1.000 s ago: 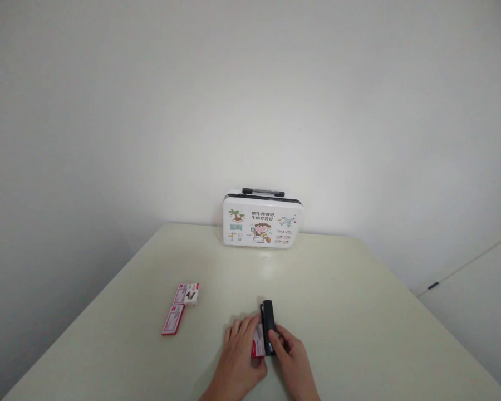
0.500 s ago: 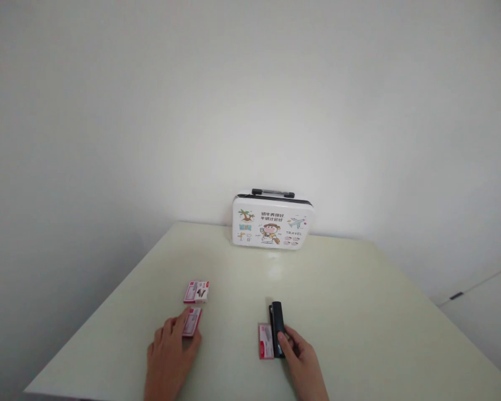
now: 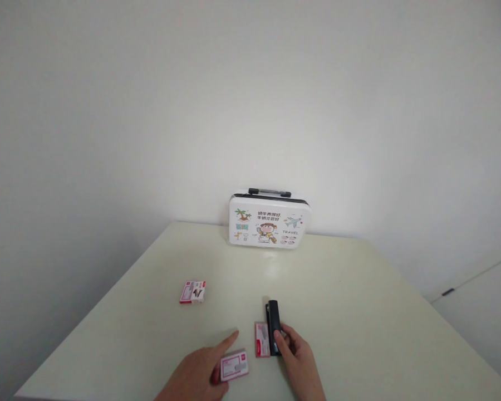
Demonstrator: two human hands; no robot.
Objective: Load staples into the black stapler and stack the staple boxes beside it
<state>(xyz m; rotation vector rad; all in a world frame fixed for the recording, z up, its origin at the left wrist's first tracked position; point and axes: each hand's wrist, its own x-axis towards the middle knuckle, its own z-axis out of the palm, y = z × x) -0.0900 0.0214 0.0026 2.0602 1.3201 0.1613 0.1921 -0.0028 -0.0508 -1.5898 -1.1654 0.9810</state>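
Note:
My left hand [image 3: 202,370] grips a small pink-and-white staple box [image 3: 234,366] near the front of the table, its index finger stretched out beyond the box. To its right, my right hand [image 3: 297,352] is closed on a black stapler [image 3: 274,327], thumb on top and fingers along the right side. A second pink-and-white staple box [image 3: 262,340] lies flat against the stapler's left side. Farther off on the left lies a third box [image 3: 192,292], with a dark stapler picture on it; neither hand touches it.
A white cartoon-printed case [image 3: 268,221] with a black handle stands at the back of the pale table [image 3: 338,289], close to the wall. A dark small fitting [image 3: 448,292] shows on the white surface at the right.
My left hand has lifted or slid its staple box from beside the far left box toward the right and nearer to me. My right hand stays on the stapler.

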